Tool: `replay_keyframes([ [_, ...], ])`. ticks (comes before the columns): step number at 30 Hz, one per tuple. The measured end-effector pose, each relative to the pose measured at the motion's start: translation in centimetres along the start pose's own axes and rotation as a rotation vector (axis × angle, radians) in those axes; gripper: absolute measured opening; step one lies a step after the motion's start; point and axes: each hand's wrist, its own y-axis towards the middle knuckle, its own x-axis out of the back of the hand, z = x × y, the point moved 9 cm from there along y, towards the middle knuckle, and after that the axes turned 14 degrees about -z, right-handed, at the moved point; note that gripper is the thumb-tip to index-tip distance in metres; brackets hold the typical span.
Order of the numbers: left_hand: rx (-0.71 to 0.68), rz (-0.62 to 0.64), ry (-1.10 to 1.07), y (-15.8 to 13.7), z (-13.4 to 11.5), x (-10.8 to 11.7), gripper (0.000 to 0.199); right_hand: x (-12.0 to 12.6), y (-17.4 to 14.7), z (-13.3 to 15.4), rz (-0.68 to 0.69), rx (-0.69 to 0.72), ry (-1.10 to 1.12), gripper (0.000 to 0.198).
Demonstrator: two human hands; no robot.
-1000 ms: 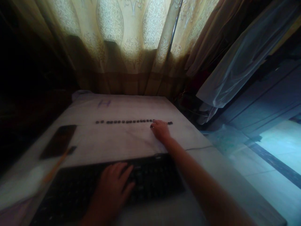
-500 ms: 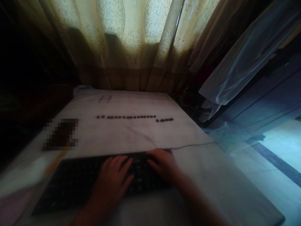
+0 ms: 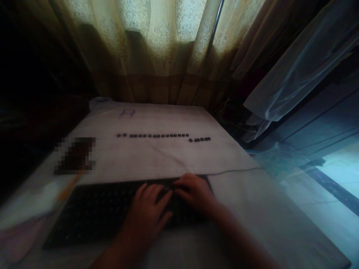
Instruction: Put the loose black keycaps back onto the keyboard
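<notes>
A black keyboard (image 3: 95, 213) lies across the near part of the table, its right half partly covered by my hands. My left hand (image 3: 148, 209) rests over the keys right of the middle, fingers stretched out and thumb apart, holding nothing I can see. Beside it, near the keyboard's upper right edge, my right hand (image 3: 193, 190) has its fingers curled and drawn close to the thumb. Whatever lies between those fingertips is too dark and blurred to name. Beyond the keyboard, small black keycaps (image 3: 158, 136) form a long row, with a shorter group (image 3: 202, 139) at its right end.
The pale table covering (image 3: 157, 157) has an "H" mark (image 3: 127, 113) near the back. At left are a pixelated dark item (image 3: 75, 155), a yellow-orange strip (image 3: 70, 185) and pinkish cloth (image 3: 22, 237). A cable (image 3: 235, 170) runs right. Curtains (image 3: 162, 48) hang behind.
My left hand has shifted right across the keyboard, closer to my right hand. The camera view has shifted slightly; the keycap rows look the same.
</notes>
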Motion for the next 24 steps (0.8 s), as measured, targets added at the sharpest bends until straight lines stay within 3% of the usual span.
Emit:
replay_keyframes([
  [9, 0.02, 0.066, -0.013, 0.24, 0.08, -0.67, 0.044, -0.22, 0.01, -0.25, 0.006, -0.016, 0.001, 0.019],
  [24, 0.04, 0.056, -0.009, 0.04, 0.22, -0.98, 0.042, -0.34, -0.63, 0.71, -0.014, 0.15, -0.109, 0.022],
])
